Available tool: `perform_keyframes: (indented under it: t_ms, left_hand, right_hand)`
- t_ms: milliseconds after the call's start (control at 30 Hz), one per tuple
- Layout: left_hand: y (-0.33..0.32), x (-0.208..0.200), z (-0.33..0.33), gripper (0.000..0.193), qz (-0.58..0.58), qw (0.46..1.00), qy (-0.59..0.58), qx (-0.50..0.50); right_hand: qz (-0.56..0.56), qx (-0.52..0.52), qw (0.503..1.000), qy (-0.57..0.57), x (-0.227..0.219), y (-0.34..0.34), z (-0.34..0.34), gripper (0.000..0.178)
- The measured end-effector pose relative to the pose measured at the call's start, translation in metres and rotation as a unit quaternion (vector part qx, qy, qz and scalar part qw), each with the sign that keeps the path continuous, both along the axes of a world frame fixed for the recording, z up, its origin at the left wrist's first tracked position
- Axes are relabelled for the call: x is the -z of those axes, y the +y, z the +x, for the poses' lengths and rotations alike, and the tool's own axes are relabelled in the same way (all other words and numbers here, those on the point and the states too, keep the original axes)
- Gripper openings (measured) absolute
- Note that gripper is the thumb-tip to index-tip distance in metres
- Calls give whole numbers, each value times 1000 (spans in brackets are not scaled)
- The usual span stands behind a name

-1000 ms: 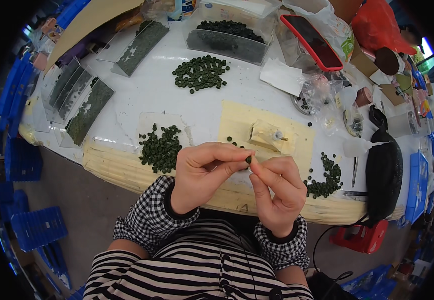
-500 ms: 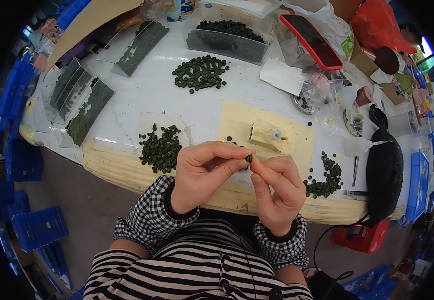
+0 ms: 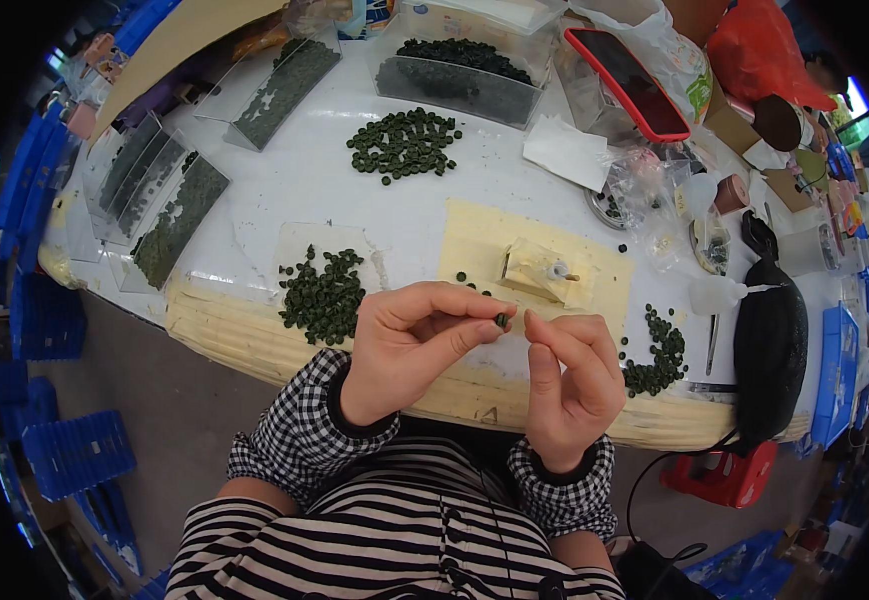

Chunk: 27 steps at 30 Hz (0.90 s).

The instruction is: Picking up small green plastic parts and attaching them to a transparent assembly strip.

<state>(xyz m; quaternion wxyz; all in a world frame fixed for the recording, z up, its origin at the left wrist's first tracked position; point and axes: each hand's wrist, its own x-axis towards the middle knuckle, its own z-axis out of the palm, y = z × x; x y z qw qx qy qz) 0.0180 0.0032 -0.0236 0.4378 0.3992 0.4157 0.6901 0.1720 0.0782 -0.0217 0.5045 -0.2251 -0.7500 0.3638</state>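
At the six o'clock edge of the counter (image 3: 275, 185), the left hand (image 3: 395, 340) alone now pinches a small dark-green disc (image 3: 502, 321) in its grip; the right hand (image 3: 580, 380) has drawn off toward three o'clock, fingers curled, its grip's contents, if any, impossible to tell.

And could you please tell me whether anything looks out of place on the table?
One small green disc lies alone by the far right corner of the yellow sheet, apart from the piles; it may be a stray.
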Motion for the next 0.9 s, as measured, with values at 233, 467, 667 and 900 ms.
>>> perform_keyframes:
  t_ms: [233,467,667,900]
  left_hand:
    - [1,-5,2,19,-8,999,29,-24]
    - [1,-4,0,22,6,999,43,-15]
    - [0,-2,2,21,-9,1000,7,-19]
    - [0,-4,1,21,8,998,56,-35]
  right_hand:
    - [8,-21,1000,-8,-1,-1,-2,30]
    - [16,-28,999,-5,-1,0,-2,33]
    - [22,-38,999,-11,-3,0,-2,35]
    - [28,-33,999,-12,-1,0,-3,35]
